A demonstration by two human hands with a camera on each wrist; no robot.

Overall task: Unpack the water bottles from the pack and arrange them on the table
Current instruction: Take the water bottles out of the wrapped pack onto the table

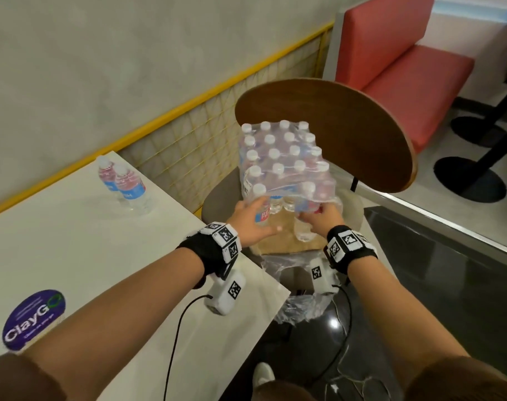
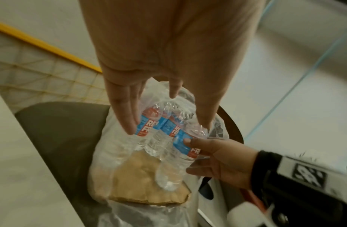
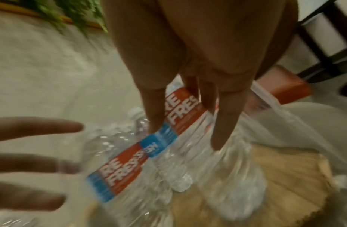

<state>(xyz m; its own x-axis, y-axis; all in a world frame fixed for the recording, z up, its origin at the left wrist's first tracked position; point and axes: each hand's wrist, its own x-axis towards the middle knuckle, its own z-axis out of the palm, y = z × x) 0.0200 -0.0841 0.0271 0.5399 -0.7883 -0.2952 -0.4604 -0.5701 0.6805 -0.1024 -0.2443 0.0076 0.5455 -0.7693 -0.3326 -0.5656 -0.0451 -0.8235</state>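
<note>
Extraction step: the torn clear shrink-wrapped pack of water bottles (image 1: 284, 163) sits on the brown chair (image 1: 347, 123); your left hand (image 1: 252, 224) spreads wide by one front bottle (image 1: 262, 209), your right hand (image 1: 323, 219) clasps another (image 1: 303, 224); next, pull both free for the white table (image 1: 58, 241).

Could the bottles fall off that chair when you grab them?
Maybe. The pack sits tilted on the chair, its torn wrap open at the front, so loose bottles might roll out onto the floor. The left hand and right hand both reach in together and could knock a neighbouring bottle over.
</note>
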